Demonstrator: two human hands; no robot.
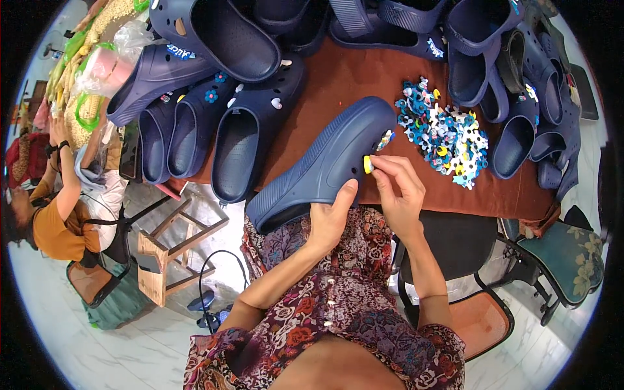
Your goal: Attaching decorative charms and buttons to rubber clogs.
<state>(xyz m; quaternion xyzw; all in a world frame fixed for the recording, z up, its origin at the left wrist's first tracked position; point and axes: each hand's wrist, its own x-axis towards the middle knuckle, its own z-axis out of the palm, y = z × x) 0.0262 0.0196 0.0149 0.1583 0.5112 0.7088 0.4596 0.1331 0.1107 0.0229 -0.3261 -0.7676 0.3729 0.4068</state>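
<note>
- I see the navy clog (322, 162) held tilted above the near edge of the bench (338, 78), toe up and away, heel down toward my lap; that tilt turns its perforated upper toward my face.
- My left hand (331, 218) grips the clog from beneath at its side, thumb up against the wall and fingers wrapped under, closed firmly to steady it, I judge.
- My right hand (396, 188) is pinched shut on a small yellow charm (368, 164), thumb and forefinger pressing it against a hole in the clog's upper; the other fingers curl loosely.
- Just above that charm on the clog sits a multicoloured charm (385, 139), already seated in the upper.
- Right of the clog, a heap of loose charms (445, 133), blue, white and yellow, lies straight on the bench's brown cloth with no tray or box around it, within easy reach of my right hand.
- Left of the clog, a row of navy clogs (214, 123) lies open side up; a few carry small charms.
- Beyond and right of the clog, more navy clogs (520, 91) are piled.
- Far left of the clog, clear plastic bags (104, 65) hold pale and pink goods I cannot make out.
- Lower left of the clog, a person in an orange top (55, 227) sits on the floor beside a wooden stool (169, 253).
</note>
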